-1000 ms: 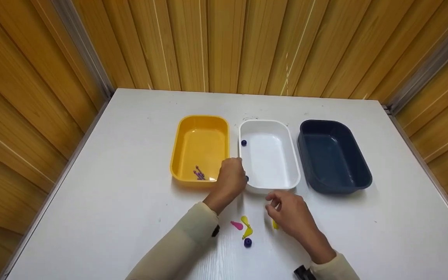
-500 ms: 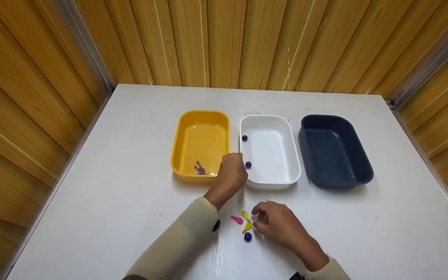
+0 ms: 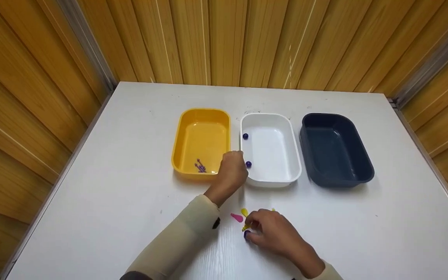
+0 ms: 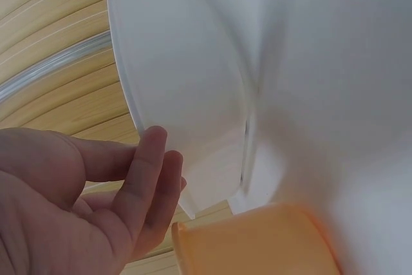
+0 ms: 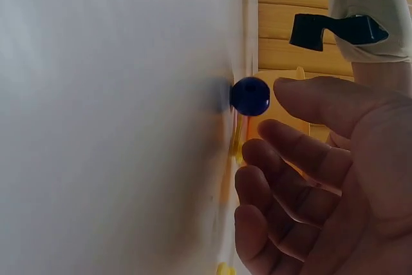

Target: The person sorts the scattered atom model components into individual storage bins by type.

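White tabletop [image 3: 91, 202] spreads beneath the slack left hand [image 3: 230, 171] by a white tray [image 3: 276, 155]; the right hand [image 3: 272, 232], loosely curved, unclasped, half-hides a bead [image 3: 246, 235].

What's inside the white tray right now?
In the white tray, one dark bead sits toward the left, with another bead nearer the front. The left hand covers part of the near-left corner, so anything there is hidden.

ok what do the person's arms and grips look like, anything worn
A long, pale beige cloth left sleeve has a bent black fitting near its wrist end; a matching pale beige cloth right sleeve shows too. The left grip and right grip are bare, without gloves.
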The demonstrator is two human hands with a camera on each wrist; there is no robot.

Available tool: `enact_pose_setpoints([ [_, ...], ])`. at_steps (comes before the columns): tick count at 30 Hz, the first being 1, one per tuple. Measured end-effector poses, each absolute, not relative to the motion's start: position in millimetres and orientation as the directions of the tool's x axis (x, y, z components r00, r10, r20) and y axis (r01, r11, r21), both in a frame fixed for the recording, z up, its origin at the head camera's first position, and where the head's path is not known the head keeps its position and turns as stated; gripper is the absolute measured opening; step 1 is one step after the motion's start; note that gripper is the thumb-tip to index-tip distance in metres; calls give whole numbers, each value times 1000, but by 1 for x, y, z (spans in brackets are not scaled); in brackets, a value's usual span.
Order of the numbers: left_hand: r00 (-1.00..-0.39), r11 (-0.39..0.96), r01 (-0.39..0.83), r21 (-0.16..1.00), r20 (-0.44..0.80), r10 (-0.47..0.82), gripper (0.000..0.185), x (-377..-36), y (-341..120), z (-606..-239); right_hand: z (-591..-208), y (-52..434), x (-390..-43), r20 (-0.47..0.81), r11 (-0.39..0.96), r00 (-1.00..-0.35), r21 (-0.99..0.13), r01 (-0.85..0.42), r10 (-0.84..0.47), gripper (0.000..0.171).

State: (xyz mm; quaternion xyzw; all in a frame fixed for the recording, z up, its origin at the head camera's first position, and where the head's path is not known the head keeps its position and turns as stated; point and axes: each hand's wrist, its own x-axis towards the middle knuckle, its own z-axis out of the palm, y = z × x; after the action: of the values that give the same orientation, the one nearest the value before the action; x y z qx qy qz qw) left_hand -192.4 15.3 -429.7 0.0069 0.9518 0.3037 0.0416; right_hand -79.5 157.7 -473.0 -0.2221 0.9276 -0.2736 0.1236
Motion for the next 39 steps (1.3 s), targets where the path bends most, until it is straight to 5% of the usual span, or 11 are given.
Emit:
enact_pose_setpoints([
  [15,-987,810,-78,581,-161,20,26,-195,18,-426,-473,152,-77,-135,781,-870,-520,-346,-475,9],
  [39,-998,817,53,575,21,51,13,-191,11,-431,-462,161,-89,-20,811,-933,-501,-302,-359,10],
])
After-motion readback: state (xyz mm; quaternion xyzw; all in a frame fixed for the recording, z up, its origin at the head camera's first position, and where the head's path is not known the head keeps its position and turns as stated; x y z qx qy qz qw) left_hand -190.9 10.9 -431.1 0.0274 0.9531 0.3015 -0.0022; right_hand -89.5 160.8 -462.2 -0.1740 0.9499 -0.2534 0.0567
